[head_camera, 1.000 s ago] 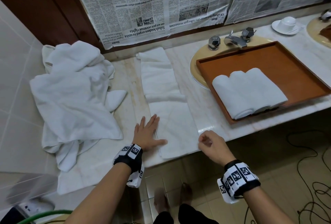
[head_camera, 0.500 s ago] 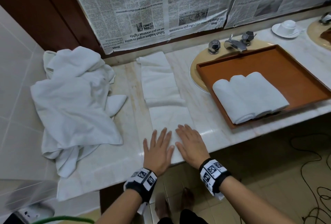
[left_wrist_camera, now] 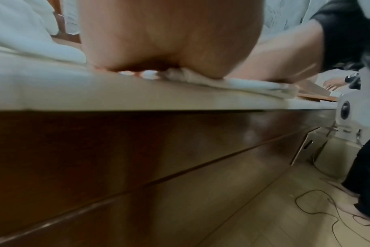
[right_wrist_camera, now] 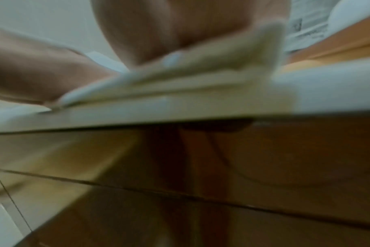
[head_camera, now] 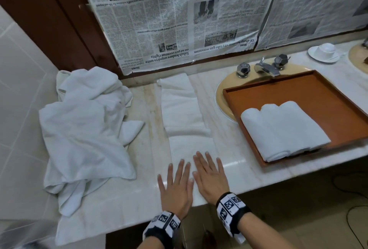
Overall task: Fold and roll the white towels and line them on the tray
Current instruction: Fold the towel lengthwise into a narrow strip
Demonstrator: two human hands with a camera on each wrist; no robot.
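Observation:
A long folded white towel [head_camera: 183, 113] lies as a strip on the marble counter, running from the wall to the front edge. Both hands lie flat side by side on its near end: my left hand [head_camera: 176, 185] and my right hand [head_camera: 211, 177], fingers straight and spread. The wrist views show each palm pressing the towel edge [left_wrist_camera: 232, 83] [right_wrist_camera: 180, 70] down at the counter's rim. To the right, a brown tray [head_camera: 318, 93] over the sink holds three rolled white towels [head_camera: 282, 129] side by side.
A heap of loose white towels [head_camera: 85, 129] lies at the counter's left end. Behind the tray are the tap [head_camera: 266, 68] and its two knobs. A white cup and saucer [head_camera: 323, 52] stands far right. Newspaper covers the wall behind.
A second ago my left hand lay at the towel's left edge and my right was curled at its right corner. Both came together flat on the near end and slid slightly forward.

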